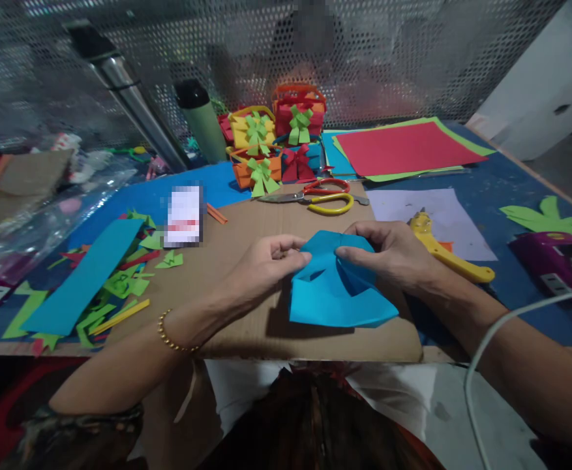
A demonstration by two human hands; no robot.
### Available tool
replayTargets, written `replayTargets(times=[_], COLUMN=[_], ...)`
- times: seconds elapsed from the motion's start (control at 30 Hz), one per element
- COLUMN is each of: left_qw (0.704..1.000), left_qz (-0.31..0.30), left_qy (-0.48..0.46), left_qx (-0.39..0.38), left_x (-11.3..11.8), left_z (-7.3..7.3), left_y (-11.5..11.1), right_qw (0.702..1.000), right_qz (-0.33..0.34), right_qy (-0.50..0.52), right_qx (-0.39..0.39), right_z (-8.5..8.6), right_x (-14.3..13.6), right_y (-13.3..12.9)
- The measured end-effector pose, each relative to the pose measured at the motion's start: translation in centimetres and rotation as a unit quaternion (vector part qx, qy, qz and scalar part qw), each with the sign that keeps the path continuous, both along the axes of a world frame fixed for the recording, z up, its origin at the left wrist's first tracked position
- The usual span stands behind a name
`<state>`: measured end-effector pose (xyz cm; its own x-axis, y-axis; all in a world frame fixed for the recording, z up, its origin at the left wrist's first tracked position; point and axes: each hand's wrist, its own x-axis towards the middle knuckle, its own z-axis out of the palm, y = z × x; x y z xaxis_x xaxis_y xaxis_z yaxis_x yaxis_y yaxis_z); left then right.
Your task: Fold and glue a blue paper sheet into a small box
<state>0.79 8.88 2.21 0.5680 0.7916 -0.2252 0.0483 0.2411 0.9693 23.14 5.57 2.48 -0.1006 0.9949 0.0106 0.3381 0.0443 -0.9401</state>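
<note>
A folded blue paper piece point(339, 307), shaped like a small bag, is held between both hands over the brown cardboard point(246, 326). My left hand point(278, 258) pinches its left upper edge with thumb and fingers. On the other side my right hand point(386, 251) grips the right upper part, thumb in front and fingers behind. The paper's lower edge flares out toward me. Just beyond the hands lie scissors point(315, 196) with one red and one yellow handle. Close to my right wrist is a yellow tool point(452, 254) on a pale sheet.
Small paper bags with bows point(256, 130) stand at the back, beside stacked coloured sheets point(413, 149). Left are a blue strip point(85, 277), green scraps point(124, 281), a phone point(184, 215) and bottles point(205, 121). A white cable point(481, 352) crosses over my right forearm near a purple glue gun point(550, 261).
</note>
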Motion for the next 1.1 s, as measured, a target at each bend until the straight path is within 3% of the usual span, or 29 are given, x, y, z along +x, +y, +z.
replayTargets(times=[0.1, 0.43, 0.6, 0.77, 0.97, 1.1], left_qw=[1.000, 0.996, 0.998, 0.997, 0.995, 0.996], left_qz=[0.014, 0.003, -0.001, -0.047, -0.016, 0.005], left_qy=[-0.005, 0.008, -0.015, -0.026, 0.006, 0.007], left_qx=[-0.005, 0.087, 0.063, 0.048, 0.096, 0.087], left_x=[0.2, 0.1, 0.3, 0.3, 0.1, 0.1], left_z=[0.2, -0.3, -0.8, -1.0, -1.0, -1.3], left_y=[-0.1, -0.2, -0.3, -0.2, -0.2, 0.2], right_qw=[1.000, 0.998, 0.997, 0.996, 0.995, 0.995], right_qz=[0.010, 0.010, 0.022, 0.038, 0.009, -0.031], right_qy=[0.006, -0.002, -0.013, -0.022, -0.008, -0.002], right_qx=[-0.018, -0.069, -0.075, -0.084, -0.097, -0.094], right_z=[0.1, 0.0, -0.1, -0.6, -1.7, -1.1], right_x=[0.0, -0.2, -0.1, -0.1, -0.1, -0.7], right_y=[0.1, 0.0, -0.1, -0.3, -0.1, -0.6])
